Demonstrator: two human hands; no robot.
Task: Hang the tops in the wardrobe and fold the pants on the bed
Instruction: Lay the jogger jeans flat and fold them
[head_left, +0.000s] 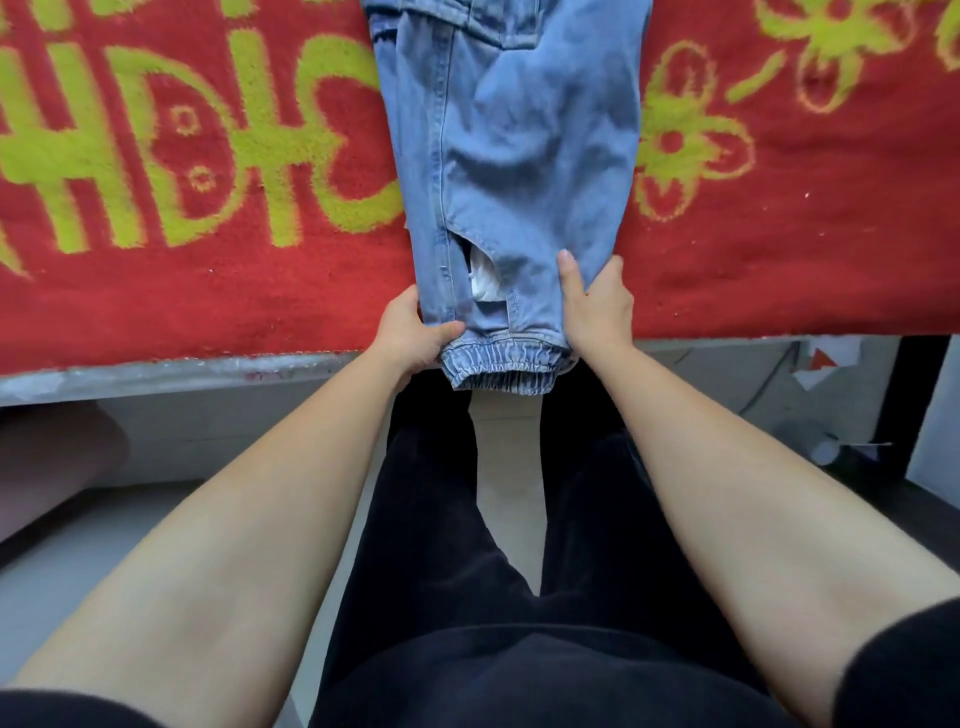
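Head: jeans (519, 156) between left fingers (445, 330), right fingers (569, 271)

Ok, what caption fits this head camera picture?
Left hand and right hand grip light blue jeans on the red blanket.

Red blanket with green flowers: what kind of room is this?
Probably a bedroom: the red blanket covers a raised bed, and blue jeans lie on it, held near the cuff by the left hand and right hand.

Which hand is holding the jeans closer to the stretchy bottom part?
The left hand, pinching the jeans right above the cuff; the right hand grips higher up the leg.
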